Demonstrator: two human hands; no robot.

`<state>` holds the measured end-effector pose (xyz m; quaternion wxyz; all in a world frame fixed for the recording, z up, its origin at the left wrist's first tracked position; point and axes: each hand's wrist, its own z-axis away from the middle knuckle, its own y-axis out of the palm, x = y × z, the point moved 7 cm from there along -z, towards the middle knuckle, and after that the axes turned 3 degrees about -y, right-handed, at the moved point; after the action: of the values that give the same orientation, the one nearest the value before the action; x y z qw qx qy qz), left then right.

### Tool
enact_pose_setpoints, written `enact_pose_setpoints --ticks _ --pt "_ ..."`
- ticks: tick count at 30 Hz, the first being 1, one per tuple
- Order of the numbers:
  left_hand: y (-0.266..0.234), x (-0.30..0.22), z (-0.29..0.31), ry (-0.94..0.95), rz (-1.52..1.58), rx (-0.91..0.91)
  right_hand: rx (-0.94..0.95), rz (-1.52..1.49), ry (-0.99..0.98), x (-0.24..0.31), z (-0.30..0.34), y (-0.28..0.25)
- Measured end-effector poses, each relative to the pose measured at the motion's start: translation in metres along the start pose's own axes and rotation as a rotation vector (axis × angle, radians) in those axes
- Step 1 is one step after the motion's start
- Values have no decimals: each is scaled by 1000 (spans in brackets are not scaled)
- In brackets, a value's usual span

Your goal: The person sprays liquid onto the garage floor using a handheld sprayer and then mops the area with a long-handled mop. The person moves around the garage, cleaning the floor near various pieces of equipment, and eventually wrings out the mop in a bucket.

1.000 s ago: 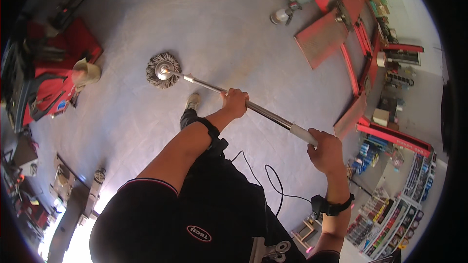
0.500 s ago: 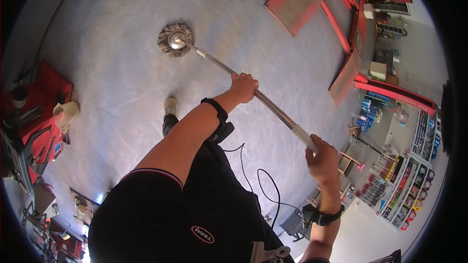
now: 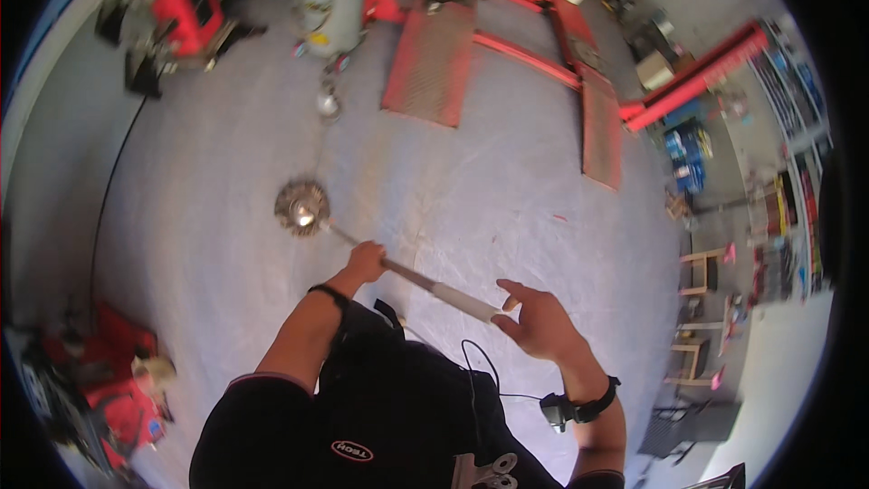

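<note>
A round string mop (image 3: 297, 217) with a shiny metal disc rests its head on the grey floor, left of centre. Its pole slants down to the right and ends in a pale grip (image 3: 462, 300). My left hand (image 3: 367, 262) is wrapped round the pole between the mop head and the grip. At the grip's end is my right hand (image 3: 541, 321), its index finger and thumb spread apart. That thumb lies close to the tip of the grip; whether it touches is hard to see. Black straps with small devices circle both wrists.
Red lift ramps (image 3: 430, 72) stand on the floor ahead. A grey tank on wheels (image 3: 333, 14) and a small spray bottle (image 3: 328, 101) are left of them. Small stools (image 3: 701, 270) and shelves line the right. A loose black cable (image 3: 480, 344) hangs at my body.
My right hand has loosened from the grip and its fingers have spread. The mop head is nearer to me, and the view has swung, bringing in the tank and red machine ahead.
</note>
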<state>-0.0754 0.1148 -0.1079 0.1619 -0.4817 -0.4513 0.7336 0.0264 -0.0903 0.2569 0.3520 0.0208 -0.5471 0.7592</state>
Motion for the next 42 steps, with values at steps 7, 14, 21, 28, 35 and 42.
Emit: enact_pose_setpoints --ticks 7,14,21,28,35,42 --pt "-95 -3 -92 -212 286 -16 -189 -220 189 -159 28 -66" --pt "-222 88 -228 -383 715 -553 -252 -210 364 -307 3 -92" --pt "-339 37 -360 -368 698 -734 -334 -274 708 -442 -2 -121" --pt "-395 -140 -538 -126 787 -610 -364 -395 828 -547 -38 -139" --pt "-389 -318 -671 21 921 -591 -386 -461 884 -709 -84 -168" --pt "-377 -437 -776 86 1091 -668 -328 -332 733 -875 -152 -307"
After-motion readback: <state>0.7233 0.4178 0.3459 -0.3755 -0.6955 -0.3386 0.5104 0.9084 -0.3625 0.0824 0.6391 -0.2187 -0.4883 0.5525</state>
